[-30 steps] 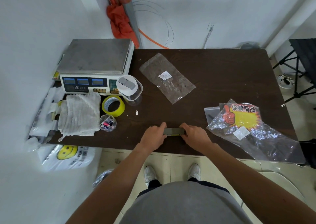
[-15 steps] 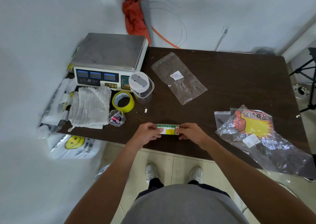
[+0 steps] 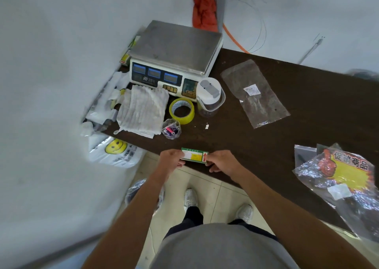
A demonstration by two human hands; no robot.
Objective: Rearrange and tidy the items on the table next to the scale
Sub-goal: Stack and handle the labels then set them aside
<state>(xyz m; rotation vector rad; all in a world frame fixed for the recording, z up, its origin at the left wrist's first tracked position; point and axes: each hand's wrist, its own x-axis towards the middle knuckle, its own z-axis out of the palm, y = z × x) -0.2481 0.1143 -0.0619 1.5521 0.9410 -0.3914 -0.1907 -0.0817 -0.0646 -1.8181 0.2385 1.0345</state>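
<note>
While both forearms reach forward and converge over the near edge of the worktop [image 3: 297,137], the left hand [image 3: 171,160] and the right hand [image 3: 222,162] each pinch one short end of a small green-bordered label card [image 3: 195,155], thumb and fingertips closed on it, the other fingers curled beneath. The card is held flat, face up (white and yellow panels, a red arrow at its right end), just above the worktop's front edge. Beyond it, clustered in front of the one electronic scale [image 3: 176,57], lie one folded white cloth [image 3: 143,110], one roll of yellow tape [image 3: 182,111] lying flat just beside the cloth, one clear container with a white lid [image 3: 211,96] touching the scale's front corner, and one small clear pouch of coloured bits [image 3: 171,128] nearest the card. A white scrap [image 3: 207,126] sits alone near the tape. One flat clear bag with a white sticker [image 3: 254,94] lies to the right of the scale, and one crinkled promotional packet [image 3: 344,172] lies well apart at the far right. A smiley-face carrier bag [image 3: 117,149] hangs below the worktop's left end.
</note>
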